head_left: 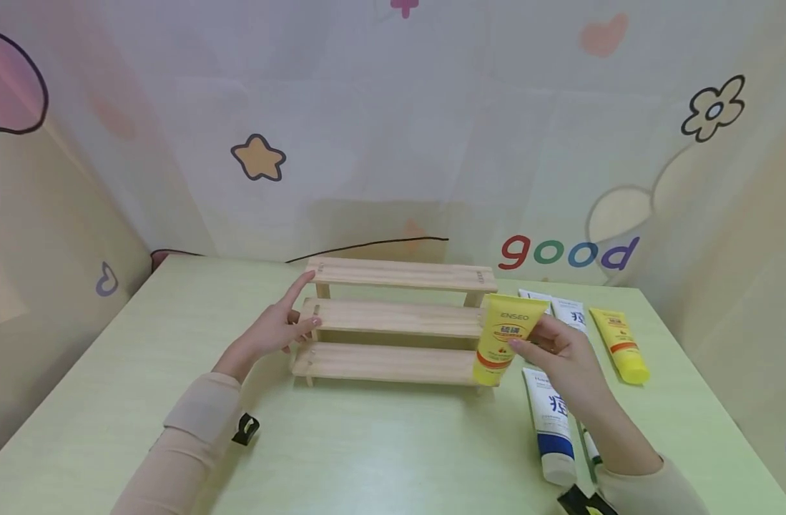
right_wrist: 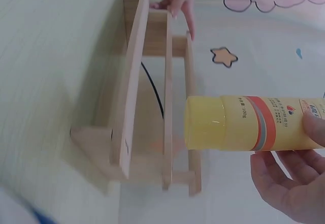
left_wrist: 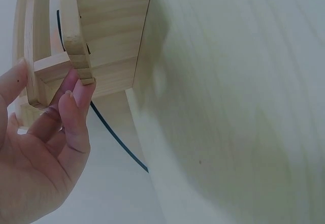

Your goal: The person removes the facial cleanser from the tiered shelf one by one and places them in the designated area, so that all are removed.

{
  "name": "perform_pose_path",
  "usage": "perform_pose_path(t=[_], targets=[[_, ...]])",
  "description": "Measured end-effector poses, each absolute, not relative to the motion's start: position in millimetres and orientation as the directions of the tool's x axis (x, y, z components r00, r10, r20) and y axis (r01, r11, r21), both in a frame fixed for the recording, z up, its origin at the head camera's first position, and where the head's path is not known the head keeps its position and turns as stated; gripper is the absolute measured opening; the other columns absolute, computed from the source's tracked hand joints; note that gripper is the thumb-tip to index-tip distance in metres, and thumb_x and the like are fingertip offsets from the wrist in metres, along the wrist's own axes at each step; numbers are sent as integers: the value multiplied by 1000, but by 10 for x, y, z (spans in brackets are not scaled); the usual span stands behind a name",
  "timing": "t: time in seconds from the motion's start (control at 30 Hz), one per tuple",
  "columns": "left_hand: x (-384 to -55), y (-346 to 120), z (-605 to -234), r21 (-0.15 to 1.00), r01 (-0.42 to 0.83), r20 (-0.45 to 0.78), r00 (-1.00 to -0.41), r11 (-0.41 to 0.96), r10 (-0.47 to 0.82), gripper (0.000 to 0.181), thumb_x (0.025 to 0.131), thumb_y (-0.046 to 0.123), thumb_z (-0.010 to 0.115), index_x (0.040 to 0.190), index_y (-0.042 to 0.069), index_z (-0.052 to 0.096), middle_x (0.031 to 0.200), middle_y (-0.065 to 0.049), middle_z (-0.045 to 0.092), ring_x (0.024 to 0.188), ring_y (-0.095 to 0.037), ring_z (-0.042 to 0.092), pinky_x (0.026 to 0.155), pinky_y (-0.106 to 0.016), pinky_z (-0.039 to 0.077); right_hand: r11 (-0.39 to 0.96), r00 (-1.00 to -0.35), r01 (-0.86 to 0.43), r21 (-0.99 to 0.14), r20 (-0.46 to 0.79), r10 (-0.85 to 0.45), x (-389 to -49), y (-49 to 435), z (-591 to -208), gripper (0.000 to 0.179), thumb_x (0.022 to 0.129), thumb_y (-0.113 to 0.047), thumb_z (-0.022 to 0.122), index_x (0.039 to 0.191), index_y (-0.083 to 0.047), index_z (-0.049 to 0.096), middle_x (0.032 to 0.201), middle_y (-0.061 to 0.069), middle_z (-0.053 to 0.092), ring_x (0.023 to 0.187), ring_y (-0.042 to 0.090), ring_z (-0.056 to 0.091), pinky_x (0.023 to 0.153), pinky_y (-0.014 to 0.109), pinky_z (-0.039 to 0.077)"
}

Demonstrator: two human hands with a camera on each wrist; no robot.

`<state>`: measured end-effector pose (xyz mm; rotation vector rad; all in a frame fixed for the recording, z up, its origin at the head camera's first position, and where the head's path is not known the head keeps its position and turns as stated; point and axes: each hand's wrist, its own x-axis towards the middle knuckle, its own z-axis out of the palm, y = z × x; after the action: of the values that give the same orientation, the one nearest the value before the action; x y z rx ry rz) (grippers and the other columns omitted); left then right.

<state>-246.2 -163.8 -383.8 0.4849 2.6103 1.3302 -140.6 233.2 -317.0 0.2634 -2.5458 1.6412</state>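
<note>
A three-tier wooden rack (head_left: 393, 316) stands on the table. My left hand (head_left: 273, 330) holds its left end, the index finger on the top shelf and the thumb at the middle one. In the left wrist view, the fingers of my left hand (left_wrist: 48, 142) bend about the shelf ends. With my right hand (head_left: 563, 354) I grip a yellow squeeze tube (head_left: 505, 336) by its side, cap downward, in front of the rack's right end. In the right wrist view, the tube's cap (right_wrist: 205, 123) points toward the shelves.
Right of the rack lie white tubes with blue print (head_left: 550, 422), some partly hidden by my right hand and forearm. Another yellow tube (head_left: 619, 347) lies near the table's right edge. A printed cloth backdrop (head_left: 393, 143) rises behind the table (head_left: 380, 443).
</note>
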Motion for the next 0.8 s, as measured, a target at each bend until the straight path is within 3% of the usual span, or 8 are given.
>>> perform_pose_path(t=[0.2,0.3,0.47,0.8], targets=[[-2441,-1628,-3834,816,218,3,-928,536,371,80,91,25,57,145,39,0,71,-10,62,70,-22,61,48,-34,46,481,-983,-169,-860,183,-18,-1292,2705,-3165,43,89,-19,60,126,2,49,106,-13,62,96,-2,54,77,16,45],[-2439,-1630,-3829,815,221,8,-929,535,371,80,91,25,57,145,38,0,71,-11,62,71,-23,61,48,-34,46,499,-980,-170,-850,200,7,-1262,2902,-3172,41,90,-17,59,125,2,49,101,-20,60,93,-3,56,75,14,45],[-2433,-1630,-3827,815,214,1,-930,539,367,80,91,25,57,144,39,0,70,-11,61,71,-23,60,48,-34,46,524,-982,-130,-842,183,49,-1214,3214,-3196,38,91,-16,57,126,-3,50,97,-25,58,87,-4,57,71,12,45],[-2437,-1627,-3830,816,221,10,-930,535,369,80,91,24,57,145,38,0,71,-12,61,69,-23,60,48,-34,45,484,-984,-127,-866,172,50,-1134,3817,-3297,30,92,-8,54,109,-32,54,94,-25,59,75,1,61,64,12,45]])
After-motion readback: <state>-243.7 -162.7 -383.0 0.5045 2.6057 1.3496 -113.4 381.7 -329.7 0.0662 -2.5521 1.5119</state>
